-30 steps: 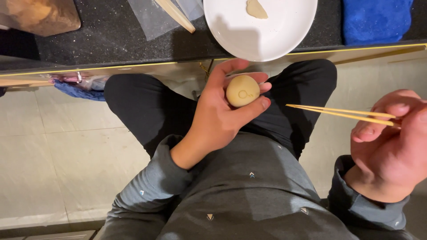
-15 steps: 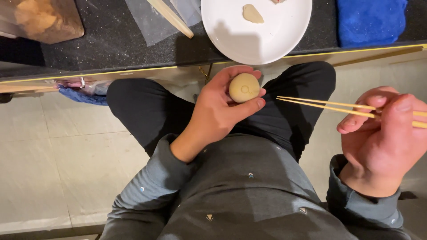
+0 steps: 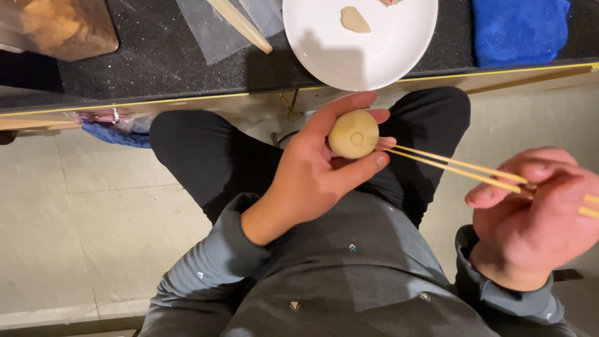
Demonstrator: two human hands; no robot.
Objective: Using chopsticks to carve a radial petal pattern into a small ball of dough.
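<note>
My left hand (image 3: 315, 171) cups a round pale ball of dough (image 3: 353, 133) between thumb and fingers, above my lap. A small round mark shows on the ball's face. My right hand (image 3: 533, 218) grips a pair of thin wooden chopsticks (image 3: 455, 167) that point left, with their tips at the fingertips just right of the dough. A white plate (image 3: 374, 59) sits on the dark counter above, with a small flat piece of dough (image 3: 354, 19) on it.
On the black speckled counter (image 3: 156, 62) lie a blue cloth (image 3: 519, 30) at the right, clear plastic sheets (image 3: 215, 31) with a wooden stick (image 3: 240, 25), and a brown container (image 3: 59, 28) at the far left. Pale floor tiles (image 3: 75, 218) lie below.
The chopsticks' tips have moved left, from clear of the dough to right beside it. My left hand with the ball has stayed nearly in place.
</note>
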